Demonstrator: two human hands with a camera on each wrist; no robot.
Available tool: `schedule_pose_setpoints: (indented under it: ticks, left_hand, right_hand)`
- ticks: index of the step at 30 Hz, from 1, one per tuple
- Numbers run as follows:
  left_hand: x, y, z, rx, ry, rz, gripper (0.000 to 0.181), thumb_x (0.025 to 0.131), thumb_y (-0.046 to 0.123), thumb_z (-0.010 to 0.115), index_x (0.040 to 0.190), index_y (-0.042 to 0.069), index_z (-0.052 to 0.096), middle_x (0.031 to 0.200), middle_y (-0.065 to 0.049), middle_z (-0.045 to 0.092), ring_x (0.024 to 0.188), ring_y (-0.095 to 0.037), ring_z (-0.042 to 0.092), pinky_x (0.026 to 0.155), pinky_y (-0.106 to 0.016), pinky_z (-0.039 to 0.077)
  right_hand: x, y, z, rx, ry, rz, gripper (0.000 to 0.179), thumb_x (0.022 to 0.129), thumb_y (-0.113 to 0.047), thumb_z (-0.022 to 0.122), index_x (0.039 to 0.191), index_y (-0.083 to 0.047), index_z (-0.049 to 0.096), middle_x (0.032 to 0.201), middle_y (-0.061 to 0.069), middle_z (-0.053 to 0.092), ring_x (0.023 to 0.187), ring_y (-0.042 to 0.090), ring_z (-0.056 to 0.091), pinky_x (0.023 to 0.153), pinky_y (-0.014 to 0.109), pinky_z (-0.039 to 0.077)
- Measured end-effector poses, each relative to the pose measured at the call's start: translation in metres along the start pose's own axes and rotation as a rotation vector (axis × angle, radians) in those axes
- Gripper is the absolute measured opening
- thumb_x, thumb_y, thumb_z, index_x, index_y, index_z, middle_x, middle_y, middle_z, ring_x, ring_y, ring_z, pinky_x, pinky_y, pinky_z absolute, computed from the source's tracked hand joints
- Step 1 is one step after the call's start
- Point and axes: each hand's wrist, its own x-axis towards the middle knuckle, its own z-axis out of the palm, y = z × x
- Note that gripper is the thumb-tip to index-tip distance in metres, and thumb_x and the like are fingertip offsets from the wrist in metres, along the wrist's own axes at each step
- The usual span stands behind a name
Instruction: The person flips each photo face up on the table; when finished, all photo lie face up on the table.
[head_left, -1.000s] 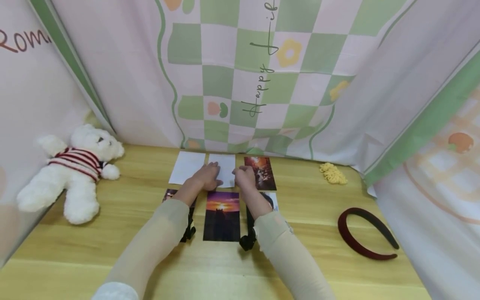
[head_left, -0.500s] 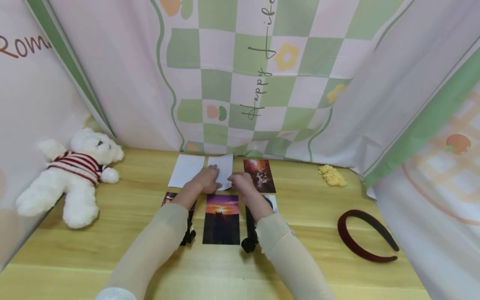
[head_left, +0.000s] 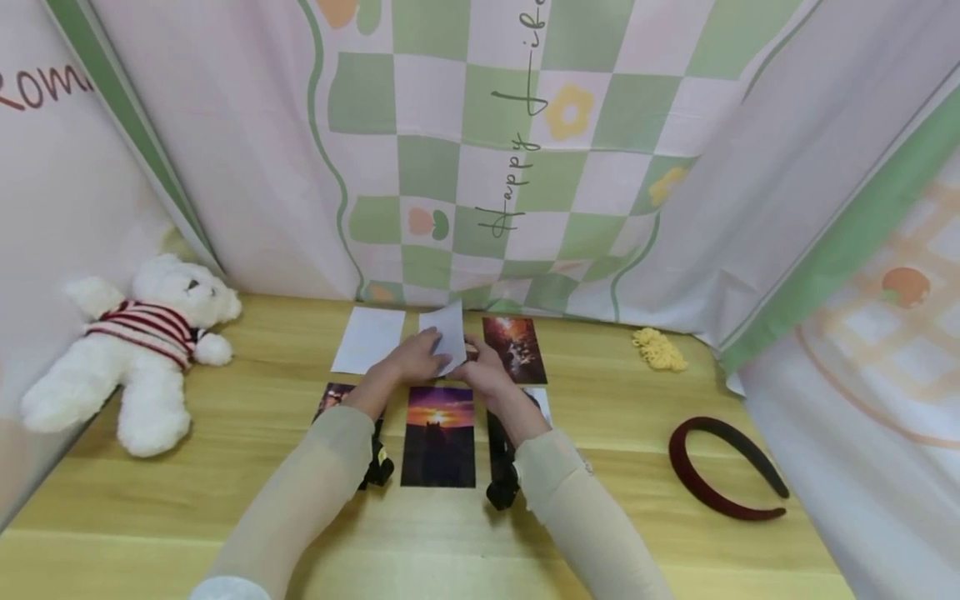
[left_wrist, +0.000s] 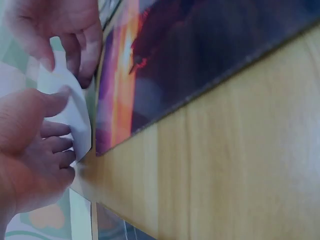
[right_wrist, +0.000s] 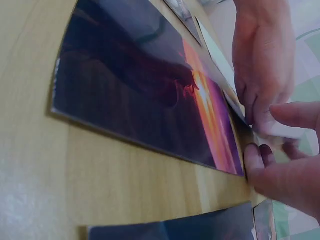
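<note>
A photo print (head_left: 450, 329), its white back showing, is bent upward on its right side in the middle of the back row. My right hand (head_left: 486, 371) pinches its near right part between thumb and fingers. My left hand (head_left: 415, 358) rests on its left part, thumb and fingertips against the white surface in the left wrist view. Just in front lies a sunset photo (head_left: 438, 437), face up. A second white-backed print (head_left: 368, 340) lies to the left, and an orange-red photo (head_left: 514, 350) to the right. My forearms partly cover two more front-row photos.
A white teddy bear (head_left: 142, 346) in a striped sweater leans at the left. On the right lie a yellow yarn bundle (head_left: 659, 349) and a dark red headband (head_left: 693, 479). A checkered curtain (head_left: 495, 167) hangs along the table's back edge.
The middle print's right side has risen from flat to bent up. My right hand has moved in from beside its right edge and taken hold. My left hand has stayed on it.
</note>
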Motion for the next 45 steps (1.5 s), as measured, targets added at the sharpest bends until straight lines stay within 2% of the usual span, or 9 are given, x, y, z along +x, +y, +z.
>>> schedule_pose_setpoints:
  ticks: [7, 10, 15, 23, 29, 32, 35, 39, 45]
  left_hand:
    - [0.0, 0.006, 0.001, -0.166, 0.093, 0.042, 0.062, 0.109, 0.039, 0.045, 0.152, -0.006, 0.046, 0.156, -0.029, 0.049, 0.146, -0.045, 0.048, 0.123, -0.052, 0.042]
    - [-0.004, 0.014, 0.0, -0.27, 0.104, 0.005, 0.059, 0.109, 0.035, 0.045, 0.151, -0.006, 0.046, 0.157, -0.028, 0.048, 0.148, -0.043, 0.046, 0.125, -0.053, 0.039]
    - [-0.003, 0.02, -0.006, -0.503, 0.157, -0.084, 0.061, 0.107, 0.036, 0.048, 0.15, -0.007, 0.046, 0.156, -0.028, 0.049, 0.145, -0.042, 0.049, 0.123, -0.051, 0.042]
    - [0.0, 0.027, -0.018, -0.948, 0.164, -0.248, 0.073, 0.106, 0.035, 0.057, 0.167, 0.016, 0.022, 0.171, -0.02, 0.029, 0.154, -0.039, 0.039, 0.122, -0.061, 0.041]
    - [-0.003, 0.025, -0.02, -1.063, 0.104, -0.249, 0.076, 0.107, 0.031, 0.056, 0.169, 0.021, 0.013, 0.176, -0.016, 0.014, 0.161, -0.039, 0.024, 0.121, -0.067, 0.038]
    - [-0.002, 0.023, -0.02, -1.155, 0.085, -0.246, 0.071, 0.108, 0.027, 0.053, 0.168, 0.025, 0.015, 0.174, -0.015, 0.021, 0.159, -0.038, 0.03, 0.121, -0.066, 0.039]
    - [-0.001, 0.021, -0.021, -1.224, 0.077, -0.25, 0.066, 0.11, 0.024, 0.049, 0.167, 0.029, 0.017, 0.152, -0.019, 0.047, 0.128, -0.031, 0.059, 0.119, -0.063, 0.043]
    - [0.0, 0.017, -0.021, -1.279, 0.063, -0.254, 0.06, 0.112, 0.02, 0.039, 0.168, 0.027, 0.018, 0.132, -0.019, 0.052, 0.089, -0.019, 0.062, 0.119, -0.062, 0.043]
    - [0.001, 0.011, -0.019, -1.27, 0.058, -0.25, 0.056, 0.112, 0.014, 0.029, 0.167, 0.01, 0.021, 0.159, -0.032, 0.042, 0.136, -0.041, 0.057, 0.121, -0.058, 0.042]
  right_hand:
    - [0.001, 0.004, 0.002, 0.05, -0.031, -0.056, 0.09, 0.093, 0.008, 0.063, 0.167, -0.017, 0.019, 0.155, 0.03, 0.05, 0.139, 0.042, 0.056, 0.093, 0.033, 0.057]
    - [0.001, 0.004, 0.005, 0.022, -0.025, -0.072, 0.088, 0.095, 0.007, 0.061, 0.168, -0.017, 0.018, 0.16, 0.028, 0.045, 0.144, 0.043, 0.052, 0.104, 0.042, 0.056]
    - [0.0, 0.003, 0.007, -0.079, -0.005, -0.116, 0.079, 0.096, 0.005, 0.062, 0.164, -0.016, 0.029, 0.156, 0.025, 0.05, 0.139, 0.041, 0.056, 0.097, 0.038, 0.057]
    - [-0.008, -0.002, 0.011, -0.218, -0.047, -0.159, 0.065, 0.094, 0.005, 0.062, 0.156, -0.007, 0.045, 0.141, 0.026, 0.059, 0.123, 0.04, 0.062, 0.086, 0.033, 0.057]
    - [-0.01, -0.003, 0.012, -0.262, -0.085, -0.128, 0.076, 0.096, 0.002, 0.061, 0.164, -0.019, 0.034, 0.155, 0.021, 0.051, 0.133, 0.039, 0.059, 0.088, 0.036, 0.059]
    - [-0.01, -0.004, 0.011, -0.271, -0.094, -0.134, 0.075, 0.096, 0.003, 0.061, 0.163, -0.02, 0.036, 0.155, 0.022, 0.051, 0.137, 0.04, 0.056, 0.098, 0.043, 0.059]
    - [-0.008, -0.004, 0.011, -0.307, -0.105, -0.166, 0.073, 0.095, 0.003, 0.062, 0.161, -0.018, 0.04, 0.154, 0.021, 0.054, 0.138, 0.041, 0.056, 0.107, 0.048, 0.056]
    - [-0.006, -0.006, 0.011, -0.376, -0.108, -0.19, 0.069, 0.094, 0.001, 0.064, 0.158, -0.019, 0.046, 0.153, 0.016, 0.057, 0.129, 0.035, 0.061, 0.099, 0.037, 0.056]
    - [-0.005, -0.01, 0.008, -0.541, -0.107, -0.222, 0.064, 0.096, -0.007, 0.064, 0.156, -0.02, 0.048, 0.157, 0.014, 0.055, 0.121, 0.028, 0.063, 0.088, 0.031, 0.048]
